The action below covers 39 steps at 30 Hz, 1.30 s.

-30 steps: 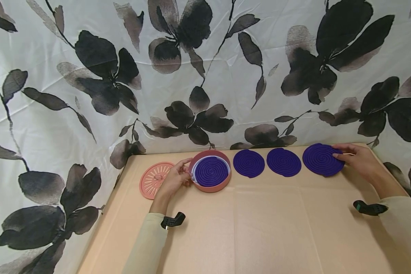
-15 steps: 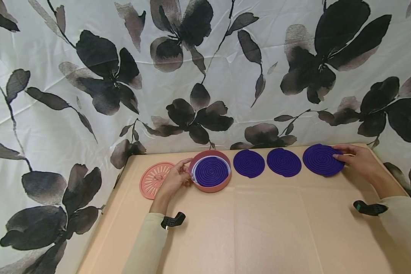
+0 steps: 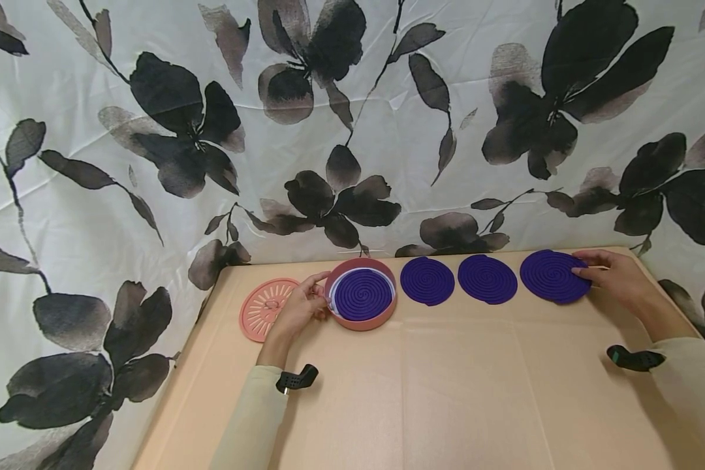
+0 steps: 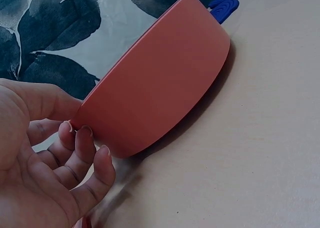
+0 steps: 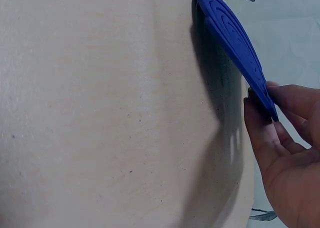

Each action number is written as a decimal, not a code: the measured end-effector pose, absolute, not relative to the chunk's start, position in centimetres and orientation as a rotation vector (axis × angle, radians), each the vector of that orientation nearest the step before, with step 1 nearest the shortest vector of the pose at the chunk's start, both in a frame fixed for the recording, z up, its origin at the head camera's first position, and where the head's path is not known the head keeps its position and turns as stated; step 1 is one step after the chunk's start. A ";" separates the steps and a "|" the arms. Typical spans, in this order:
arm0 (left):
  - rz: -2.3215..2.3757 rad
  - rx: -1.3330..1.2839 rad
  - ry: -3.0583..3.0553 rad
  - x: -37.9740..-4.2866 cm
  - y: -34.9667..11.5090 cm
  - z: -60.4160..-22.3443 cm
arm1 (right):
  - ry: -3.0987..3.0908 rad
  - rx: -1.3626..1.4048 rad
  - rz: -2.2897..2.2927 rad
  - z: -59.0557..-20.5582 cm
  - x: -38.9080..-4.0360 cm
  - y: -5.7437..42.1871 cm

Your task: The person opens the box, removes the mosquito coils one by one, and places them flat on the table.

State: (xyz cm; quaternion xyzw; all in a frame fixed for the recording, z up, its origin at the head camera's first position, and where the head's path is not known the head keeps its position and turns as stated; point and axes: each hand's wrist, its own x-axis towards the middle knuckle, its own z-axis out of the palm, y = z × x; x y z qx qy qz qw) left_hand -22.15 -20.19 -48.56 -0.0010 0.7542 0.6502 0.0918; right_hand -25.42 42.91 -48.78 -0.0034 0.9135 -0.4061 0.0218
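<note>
My left hand (image 3: 298,307) pinches the left rim of a round pink mosquito coil holder (image 3: 360,325), its thumb and fingertips at the edge in the left wrist view. Inside the holder lies a dark blue mosquito coil (image 3: 363,294) within a white ring. Far to the right, my right hand (image 3: 615,277) grips another blue coil (image 3: 552,277) between thumb and fingers by its right edge. That coil is tilted in the right wrist view, with its shadow on the table beside it. Two similar coils, a left one (image 3: 427,281) and a right one (image 3: 487,279), lie flat between the hands.
A pink slotted lid (image 3: 264,303) lies at the left, partly behind my left hand. Floral cloth (image 3: 376,130) hangs right behind the table's back edge. The pale table (image 3: 446,391) stretches toward me. Each wrist wears a black band.
The coil in my right hand has dipped slightly at its far edge. My left hand and the holder stay in place.
</note>
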 end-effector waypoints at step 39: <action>1.931 -0.001 2.264 -22.4 -19.9 -48.5 | 2.869 -0.278 -1.229 -46.0 -27.1 38.3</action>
